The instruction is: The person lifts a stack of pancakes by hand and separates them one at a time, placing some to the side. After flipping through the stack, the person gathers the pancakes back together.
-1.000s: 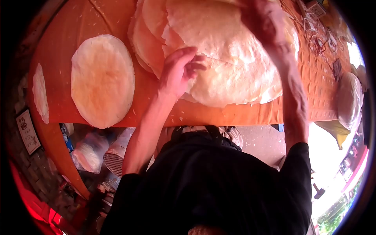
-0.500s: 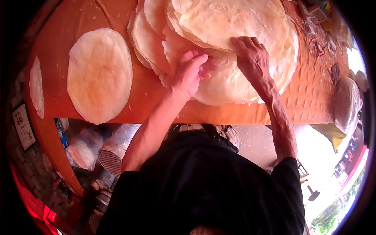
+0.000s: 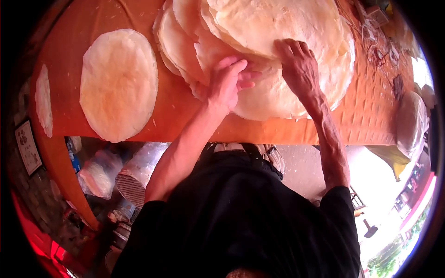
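Observation:
Thin round flatbreads [image 3: 273, 99] lie in a loose, overlapping pile in front of me. My right hand [image 3: 299, 67] has its fingers curled over the near edge of the topmost flatbread [image 3: 273, 25], pinching it. Palm turned partly inward, my left hand [image 3: 227, 83] hovers at the pile's near left side with its fingers apart and nothing in them. Its fingertips overlap the flatbread just below the top one. A separate oval-looking flatbread [image 3: 119, 85] rests to the left of the pile.
The orange-covered table [image 3: 366, 120] spans the view. Another flatbread [image 3: 44, 101] lies at its far left end. Cables [image 3: 380, 53] clutter the right back corner, near a plastic-wrapped bundle [image 3: 410, 125]. Clear bags [image 3: 102, 173] and a ribbed cylinder [image 3: 134, 180] sit below the table.
Both hands keep nearly the same pose at the pile; the right has shifted slightly away from me. The view has tilted a little, with no flatbread clearly moved.

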`<action>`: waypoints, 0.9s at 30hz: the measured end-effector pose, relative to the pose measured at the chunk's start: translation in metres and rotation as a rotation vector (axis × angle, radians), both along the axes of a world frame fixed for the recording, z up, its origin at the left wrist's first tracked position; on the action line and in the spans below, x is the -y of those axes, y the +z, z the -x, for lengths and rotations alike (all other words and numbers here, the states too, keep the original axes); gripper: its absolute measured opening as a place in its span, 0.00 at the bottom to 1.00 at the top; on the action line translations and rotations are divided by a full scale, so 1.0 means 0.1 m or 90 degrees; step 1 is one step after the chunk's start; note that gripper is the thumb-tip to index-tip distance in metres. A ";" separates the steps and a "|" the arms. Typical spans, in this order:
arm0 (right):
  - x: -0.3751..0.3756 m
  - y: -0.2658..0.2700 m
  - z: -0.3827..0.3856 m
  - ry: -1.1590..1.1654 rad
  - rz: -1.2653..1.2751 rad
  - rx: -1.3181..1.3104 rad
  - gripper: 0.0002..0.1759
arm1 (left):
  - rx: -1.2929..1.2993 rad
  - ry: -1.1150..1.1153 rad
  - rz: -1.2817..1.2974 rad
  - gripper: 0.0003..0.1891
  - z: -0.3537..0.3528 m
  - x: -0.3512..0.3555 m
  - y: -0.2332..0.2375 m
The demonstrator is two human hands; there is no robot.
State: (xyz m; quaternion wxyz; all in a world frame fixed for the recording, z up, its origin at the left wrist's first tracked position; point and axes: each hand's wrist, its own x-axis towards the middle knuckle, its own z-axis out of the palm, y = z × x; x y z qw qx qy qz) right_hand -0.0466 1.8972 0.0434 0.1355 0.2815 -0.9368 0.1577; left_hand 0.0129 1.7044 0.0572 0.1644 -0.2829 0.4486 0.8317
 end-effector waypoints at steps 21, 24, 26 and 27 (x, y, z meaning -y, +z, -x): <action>0.13 1.01 -0.15 0.075 0.000 -0.093 0.11 | 0.013 0.043 0.261 0.13 -0.73 0.58 0.06; 0.24 0.31 -0.52 0.081 -0.013 0.129 0.07 | 0.048 -0.042 0.183 0.15 -0.70 0.55 -0.01; 0.28 0.32 -0.56 0.069 -0.013 0.113 0.06 | 0.040 -0.083 0.218 0.14 -0.67 0.49 -0.06; 0.27 0.40 -0.55 0.061 -0.012 0.110 0.06 | 0.036 -0.105 0.236 0.14 -0.67 0.47 -0.07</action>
